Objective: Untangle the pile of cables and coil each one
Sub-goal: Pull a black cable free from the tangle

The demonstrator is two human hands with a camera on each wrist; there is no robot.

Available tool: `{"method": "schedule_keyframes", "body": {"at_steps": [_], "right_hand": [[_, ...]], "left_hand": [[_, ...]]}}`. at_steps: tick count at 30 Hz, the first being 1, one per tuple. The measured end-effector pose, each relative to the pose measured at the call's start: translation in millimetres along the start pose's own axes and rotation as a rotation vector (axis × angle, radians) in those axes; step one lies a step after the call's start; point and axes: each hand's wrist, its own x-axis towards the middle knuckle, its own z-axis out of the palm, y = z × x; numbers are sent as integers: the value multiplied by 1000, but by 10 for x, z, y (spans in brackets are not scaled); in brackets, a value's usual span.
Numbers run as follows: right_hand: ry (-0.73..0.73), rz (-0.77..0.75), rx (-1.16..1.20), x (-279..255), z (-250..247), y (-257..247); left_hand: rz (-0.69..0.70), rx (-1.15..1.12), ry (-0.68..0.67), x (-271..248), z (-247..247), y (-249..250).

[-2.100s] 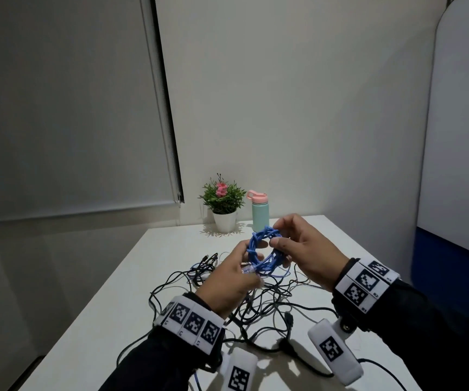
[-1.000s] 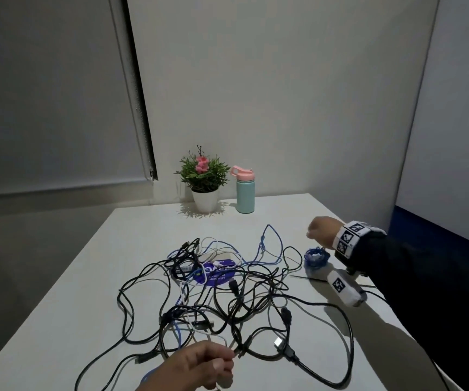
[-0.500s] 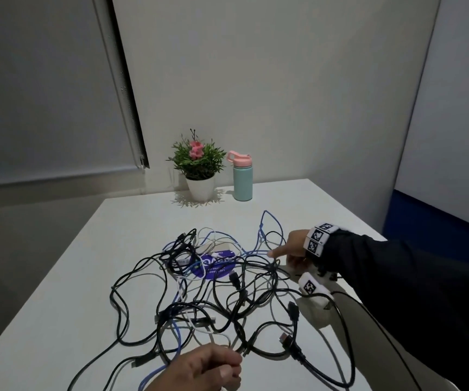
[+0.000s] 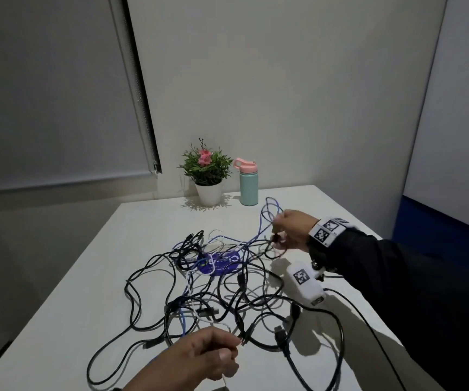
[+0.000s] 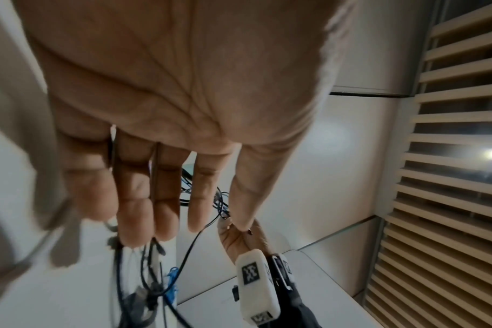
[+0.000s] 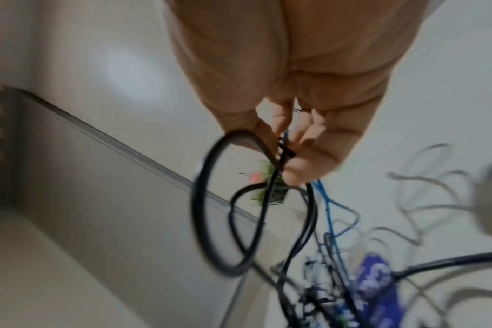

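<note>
Head view puts your right hand at two o'clock of the cable pile on the table, pinching a black cable end. Its length trails toward seven o'clock into the tangle, toward your left hand, which pinches a thin white cable.

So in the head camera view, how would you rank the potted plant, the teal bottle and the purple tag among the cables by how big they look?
1. Potted plant, largest.
2. Teal bottle.
3. Purple tag, smallest, though cables cross and partly hide it; it lies nearer the camera, so its place against the bottle is unsure.
</note>
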Motion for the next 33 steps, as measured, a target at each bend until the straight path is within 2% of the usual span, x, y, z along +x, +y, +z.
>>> {"method": "schedule_keyframes", "body": {"at_steps": [2, 6, 8, 10, 12, 13, 15, 18, 20, 24, 28, 31, 33], "right_hand": [[4, -134, 124, -169, -22, -211], [-127, -338, 45, -518, 13, -506], [-152, -417, -4, -673, 44, -621], [-194, -444, -44, -805, 101, -717], [-234, -472, -65, -928, 171, -782], [-243, -498, -42, -986, 198, -813], [-281, -544, 91, -1097, 203, -902], [-316, -589, 279, -1249, 92, -1080], [-246, -627, 267, -1324, -47, -1154], [8, -581, 264, -1380, -356, -1127], [112, -585, 259, -1385, -482, -990], [191, -551, 498, -1389, -620, -971], [267, -536, 625, -1389, -738, -983]], "left_hand": [[16, -41, 1, -82, -26, 138], [151, 20, 3, -334, -62, 678], [299, 15, 139, -387, -55, 1001], [478, 67, 355, -328, -24, 1281], [547, 328, 542, -210, 36, 1516], [520, 449, 572, -149, 81, 1615], [416, 525, 484, -28, 170, 1719], [374, 383, 291, 134, 252, 1682], [418, 189, 300, 168, 258, 1618], [463, 54, 609, 149, -6, 1536], [444, -120, 665, 78, -175, 1461], [432, -224, 713, -8, -317, 1330], [399, -150, 748, -72, -426, 1228]]}}
